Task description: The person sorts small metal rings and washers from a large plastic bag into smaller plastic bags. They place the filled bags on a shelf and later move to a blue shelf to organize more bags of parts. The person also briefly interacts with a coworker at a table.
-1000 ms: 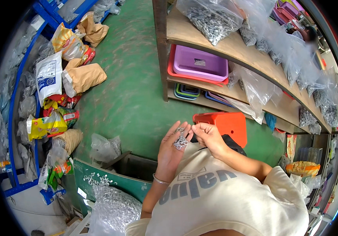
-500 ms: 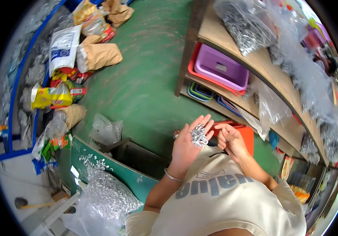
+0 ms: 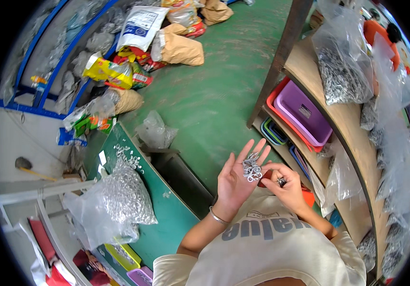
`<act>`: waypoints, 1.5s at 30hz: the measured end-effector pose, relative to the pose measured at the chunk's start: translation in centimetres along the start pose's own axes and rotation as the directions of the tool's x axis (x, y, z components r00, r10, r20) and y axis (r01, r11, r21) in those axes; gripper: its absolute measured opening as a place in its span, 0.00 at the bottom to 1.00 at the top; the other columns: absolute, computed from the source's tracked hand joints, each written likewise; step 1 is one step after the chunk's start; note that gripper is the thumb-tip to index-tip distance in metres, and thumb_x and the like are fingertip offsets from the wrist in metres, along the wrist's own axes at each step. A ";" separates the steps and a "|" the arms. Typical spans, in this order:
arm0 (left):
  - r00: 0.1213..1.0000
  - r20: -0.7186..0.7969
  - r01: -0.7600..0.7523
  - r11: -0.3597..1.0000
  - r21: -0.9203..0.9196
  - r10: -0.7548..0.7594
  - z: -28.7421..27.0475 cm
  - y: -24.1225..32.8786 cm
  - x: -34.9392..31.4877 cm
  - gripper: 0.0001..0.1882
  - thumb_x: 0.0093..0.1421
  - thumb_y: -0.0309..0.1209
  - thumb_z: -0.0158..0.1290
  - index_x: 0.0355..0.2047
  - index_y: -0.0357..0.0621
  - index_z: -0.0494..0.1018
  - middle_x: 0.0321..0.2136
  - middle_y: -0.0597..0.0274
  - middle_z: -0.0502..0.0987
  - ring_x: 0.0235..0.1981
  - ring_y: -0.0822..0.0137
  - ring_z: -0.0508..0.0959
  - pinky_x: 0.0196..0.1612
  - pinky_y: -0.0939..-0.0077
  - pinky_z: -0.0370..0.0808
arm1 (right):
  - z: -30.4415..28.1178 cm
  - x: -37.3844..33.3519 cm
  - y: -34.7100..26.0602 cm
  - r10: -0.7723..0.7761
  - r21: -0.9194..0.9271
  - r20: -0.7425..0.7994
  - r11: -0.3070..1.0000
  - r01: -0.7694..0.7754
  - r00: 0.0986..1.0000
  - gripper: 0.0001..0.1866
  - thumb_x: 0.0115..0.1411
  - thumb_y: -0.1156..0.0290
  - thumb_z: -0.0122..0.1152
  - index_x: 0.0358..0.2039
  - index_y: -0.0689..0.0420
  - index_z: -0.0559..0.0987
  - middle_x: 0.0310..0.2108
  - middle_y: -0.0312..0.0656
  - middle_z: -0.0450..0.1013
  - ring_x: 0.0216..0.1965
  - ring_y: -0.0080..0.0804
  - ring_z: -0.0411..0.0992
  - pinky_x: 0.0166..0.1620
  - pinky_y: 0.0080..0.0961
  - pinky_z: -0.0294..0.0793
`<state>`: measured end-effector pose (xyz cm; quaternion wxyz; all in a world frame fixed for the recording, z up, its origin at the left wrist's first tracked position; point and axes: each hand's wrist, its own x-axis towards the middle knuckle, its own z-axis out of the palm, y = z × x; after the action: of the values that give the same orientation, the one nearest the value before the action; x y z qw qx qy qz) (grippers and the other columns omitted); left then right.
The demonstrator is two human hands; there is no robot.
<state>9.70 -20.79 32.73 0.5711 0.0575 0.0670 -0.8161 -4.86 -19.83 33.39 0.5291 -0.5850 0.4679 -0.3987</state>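
My left hand (image 3: 236, 178) is palm up with fingers stretched out. On it rests a small pile of silvery metal pieces with ring-shaped ends (image 3: 251, 168), like small eye hooks. Close to its right, my right hand (image 3: 287, 189) has curled fingers around one or more shiny metal pieces (image 3: 281, 181); their exact shape is partly hidden. A clear plastic bag of similar silvery pieces (image 3: 128, 193) lies on the green tabletop (image 3: 167, 209) to the left. Several loose rings (image 3: 127, 155) are scattered beside the bag.
Wooden shelves (image 3: 345, 102) on the right carry bags of metal parts (image 3: 340, 76) and purple and red trays (image 3: 305, 112). A dark open drawer or bin (image 3: 183, 176) adjoins the table. Paper and plastic sacks (image 3: 181, 47) lie far left on the green floor. Someone in orange (image 3: 380, 38) is far right.
The view has swung, so the table and shelves appear shifted. My right hand has closed in more, with metal pieces now showing between its fingers; the left palm still carries its pile.
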 end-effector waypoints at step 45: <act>0.982 0.112 -0.165 0.982 0.090 0.155 4.6 37.7 16.2 0.30 0.55 0.28 0.35 0.59 0.36 0.45 0.61 0.47 0.43 0.62 0.53 0.44 0.62 0.57 0.41 | 22.0 39.2 -4.3 0.353 0.474 0.027 0.819 -0.323 0.935 0.07 0.57 0.72 0.53 0.24 0.59 0.69 0.11 0.24 0.56 0.13 0.09 0.48 0.15 0.12 0.44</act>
<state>39.49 -49.35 32.89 0.6341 0.0482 -0.0082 -0.7717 26.36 -52.40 33.84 0.7027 -0.3336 0.4693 -0.4181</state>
